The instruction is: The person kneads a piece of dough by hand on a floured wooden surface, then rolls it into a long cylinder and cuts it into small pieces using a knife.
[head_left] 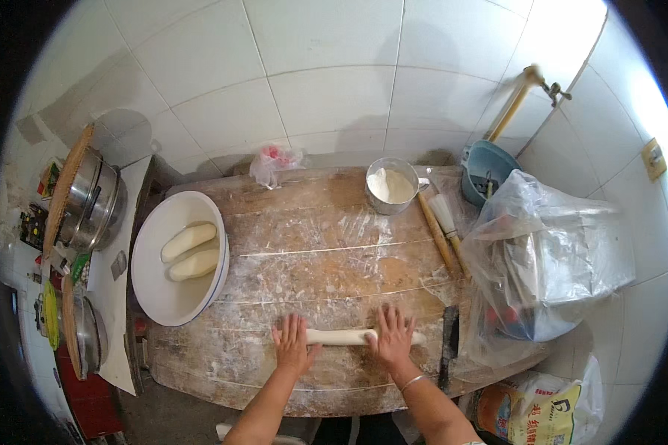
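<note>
Left hand [293,345] and right hand [393,338] lie spread on dough [341,337], roomy board [312,271] ahead, its edge [323,413] behind.

I observe dough roll [340,337], smooth, matt | tabletop [304,278], rough wood | basin [152,256], glossy | cup [393,205], shiny metal | large bag [583,230], glossy clear plastic | wall tiles [334,104], glossy

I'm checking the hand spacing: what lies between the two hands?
In the head view, a dough roll's middle stretch lies between the left hand and right hand, on the floured tabletop.
</note>
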`<state>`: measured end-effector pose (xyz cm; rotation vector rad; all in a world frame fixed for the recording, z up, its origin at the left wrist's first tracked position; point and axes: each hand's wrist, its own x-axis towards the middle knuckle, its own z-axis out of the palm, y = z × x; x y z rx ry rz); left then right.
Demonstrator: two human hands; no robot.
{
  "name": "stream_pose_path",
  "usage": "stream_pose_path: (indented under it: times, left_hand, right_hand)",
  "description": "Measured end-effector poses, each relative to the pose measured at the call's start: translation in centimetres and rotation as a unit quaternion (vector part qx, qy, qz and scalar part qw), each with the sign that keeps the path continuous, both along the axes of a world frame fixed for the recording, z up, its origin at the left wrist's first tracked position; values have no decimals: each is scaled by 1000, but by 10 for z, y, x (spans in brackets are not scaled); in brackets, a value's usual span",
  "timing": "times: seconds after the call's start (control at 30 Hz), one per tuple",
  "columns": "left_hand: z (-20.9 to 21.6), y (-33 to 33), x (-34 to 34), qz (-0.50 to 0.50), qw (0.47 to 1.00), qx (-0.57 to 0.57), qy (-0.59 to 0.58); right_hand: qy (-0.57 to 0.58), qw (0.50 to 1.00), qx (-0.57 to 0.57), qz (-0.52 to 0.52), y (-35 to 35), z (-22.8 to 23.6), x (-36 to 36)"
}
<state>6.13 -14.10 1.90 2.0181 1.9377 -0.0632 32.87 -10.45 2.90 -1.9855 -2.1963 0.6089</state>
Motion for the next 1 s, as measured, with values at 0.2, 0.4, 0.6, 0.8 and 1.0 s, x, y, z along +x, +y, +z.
stream_pose_path:
  times: [0.2, 0.4, 0.6, 0.8, 1.0]
  left_hand:
    - [9, 88, 9, 51, 997, 20, 56]
    - [3, 138, 126, 8, 977, 160, -140]
    - [4, 48, 133, -71, 995, 20, -64]
    - [16, -28, 82, -120, 990, -67, 26]
    - [26, 81, 101, -19, 997, -58, 55]
  right_hand:
    - [-6, 993, 98, -70, 90, -14, 0]
    - [-8, 989, 139, -44, 102, -12, -2]
    - [10, 1000, 6, -3, -15, -12, 25]
    - [-19, 997, -67, 23, -55, -5, 55]
    - [-3, 996, -74, -48, 25, 0, 54]
